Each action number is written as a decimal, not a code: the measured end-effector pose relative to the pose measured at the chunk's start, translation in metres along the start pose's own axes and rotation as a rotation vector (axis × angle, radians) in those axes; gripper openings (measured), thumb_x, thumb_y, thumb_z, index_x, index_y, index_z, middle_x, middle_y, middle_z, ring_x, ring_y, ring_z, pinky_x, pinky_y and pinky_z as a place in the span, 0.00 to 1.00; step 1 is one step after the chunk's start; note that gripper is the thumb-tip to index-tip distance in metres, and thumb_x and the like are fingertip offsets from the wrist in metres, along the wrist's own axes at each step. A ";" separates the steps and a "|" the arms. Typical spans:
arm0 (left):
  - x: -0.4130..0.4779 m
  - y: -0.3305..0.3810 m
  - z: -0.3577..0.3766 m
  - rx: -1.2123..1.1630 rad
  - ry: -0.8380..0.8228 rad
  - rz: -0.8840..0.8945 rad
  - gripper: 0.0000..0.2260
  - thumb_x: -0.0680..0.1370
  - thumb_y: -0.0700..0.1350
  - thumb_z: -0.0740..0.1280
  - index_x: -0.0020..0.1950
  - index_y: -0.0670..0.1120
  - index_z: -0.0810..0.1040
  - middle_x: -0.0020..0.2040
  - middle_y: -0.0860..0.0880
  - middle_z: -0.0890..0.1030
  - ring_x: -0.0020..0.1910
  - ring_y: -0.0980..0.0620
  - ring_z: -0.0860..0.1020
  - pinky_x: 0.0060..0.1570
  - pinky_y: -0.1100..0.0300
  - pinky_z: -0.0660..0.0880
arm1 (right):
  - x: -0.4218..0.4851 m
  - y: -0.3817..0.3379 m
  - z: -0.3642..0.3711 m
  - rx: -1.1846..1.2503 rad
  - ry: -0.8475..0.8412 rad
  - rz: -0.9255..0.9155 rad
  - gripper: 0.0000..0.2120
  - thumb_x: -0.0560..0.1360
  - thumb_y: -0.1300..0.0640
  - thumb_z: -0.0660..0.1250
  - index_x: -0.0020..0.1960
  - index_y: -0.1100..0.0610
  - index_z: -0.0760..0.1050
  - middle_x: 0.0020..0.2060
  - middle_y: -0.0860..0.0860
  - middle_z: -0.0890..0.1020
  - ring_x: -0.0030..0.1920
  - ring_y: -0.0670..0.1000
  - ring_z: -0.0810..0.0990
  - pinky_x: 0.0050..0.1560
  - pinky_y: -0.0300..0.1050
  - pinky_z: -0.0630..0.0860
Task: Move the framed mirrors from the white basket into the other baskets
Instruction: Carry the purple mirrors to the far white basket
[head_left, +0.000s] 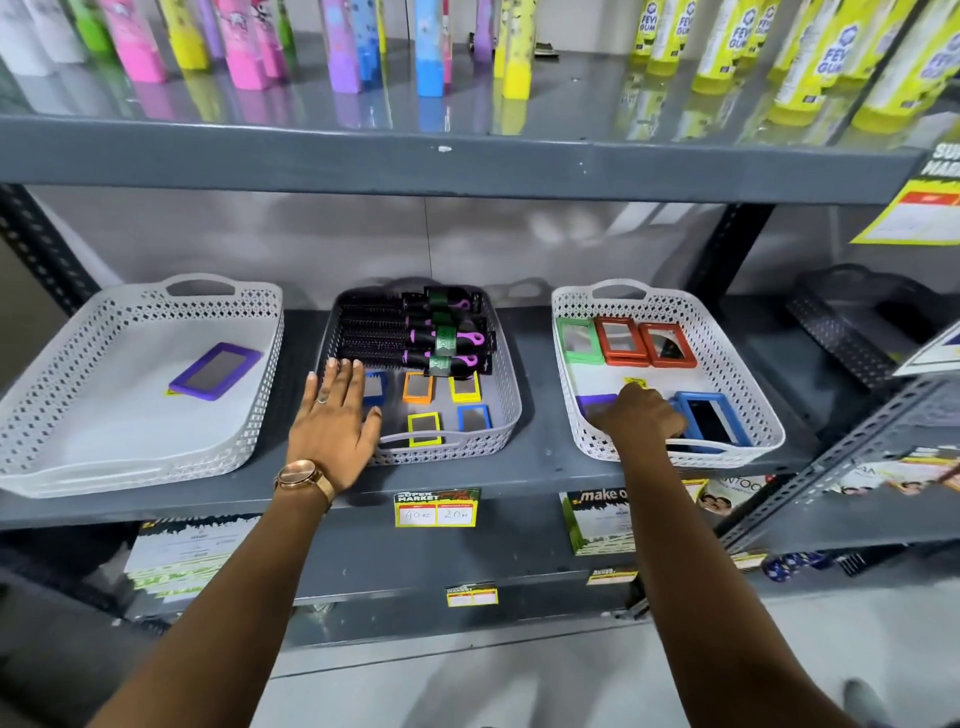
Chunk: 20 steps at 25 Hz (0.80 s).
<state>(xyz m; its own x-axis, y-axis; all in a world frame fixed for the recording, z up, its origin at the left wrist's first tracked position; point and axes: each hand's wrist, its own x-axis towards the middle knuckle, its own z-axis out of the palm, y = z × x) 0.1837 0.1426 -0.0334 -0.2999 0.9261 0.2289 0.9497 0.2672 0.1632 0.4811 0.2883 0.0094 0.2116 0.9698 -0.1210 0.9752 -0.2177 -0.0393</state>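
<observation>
The white basket (582, 306) stands at the right of the shelf. It holds a green framed mirror (577, 340), two red ones (619, 340) (667, 344), a blue one (714, 418) and a purple one (595, 402). My right hand (636, 418) lies on the purple mirror and hides most of it, with the fingers curled down at its right edge beside the blue mirror. My left hand (332, 415) rests flat with fingers apart on the left rim of the grey middle basket (511, 410), which holds several small framed mirrors (418, 387). Another purple mirror (215, 370) lies in the left basket (78, 415).
Black and pink hair brushes (415, 332) fill the back of the middle basket. A dark basket (852, 322) sits at the far right. The shelf above (467, 166) carries coloured bottles and overhangs the baskets. A slanted metal rack (852, 462) juts in at the right.
</observation>
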 end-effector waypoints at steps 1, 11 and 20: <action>0.000 0.000 0.000 -0.004 0.003 -0.004 0.32 0.76 0.54 0.45 0.76 0.39 0.50 0.77 0.40 0.55 0.77 0.45 0.48 0.75 0.49 0.41 | -0.001 0.001 0.000 0.011 -0.002 0.007 0.26 0.70 0.40 0.69 0.60 0.57 0.75 0.56 0.54 0.80 0.56 0.56 0.80 0.53 0.47 0.72; -0.019 -0.001 -0.004 -0.149 0.089 -0.207 0.34 0.75 0.55 0.49 0.76 0.37 0.50 0.77 0.38 0.53 0.77 0.44 0.48 0.75 0.51 0.43 | -0.052 -0.115 -0.048 0.220 0.306 -0.663 0.13 0.76 0.54 0.65 0.57 0.58 0.80 0.56 0.59 0.81 0.58 0.61 0.78 0.57 0.53 0.77; -0.024 -0.026 -0.003 -0.194 0.091 -0.108 0.28 0.80 0.51 0.55 0.76 0.38 0.53 0.77 0.40 0.53 0.77 0.46 0.47 0.76 0.51 0.42 | -0.124 -0.350 -0.025 -0.095 -0.210 -1.552 0.20 0.76 0.56 0.67 0.67 0.61 0.73 0.64 0.59 0.76 0.65 0.57 0.74 0.65 0.47 0.70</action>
<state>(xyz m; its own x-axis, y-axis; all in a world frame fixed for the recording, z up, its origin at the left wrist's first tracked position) 0.1660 0.1120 -0.0401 -0.4137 0.8649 0.2842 0.8794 0.2988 0.3705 0.1150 0.2468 0.0631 -0.9681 0.1974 -0.1544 0.2254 0.9551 -0.1923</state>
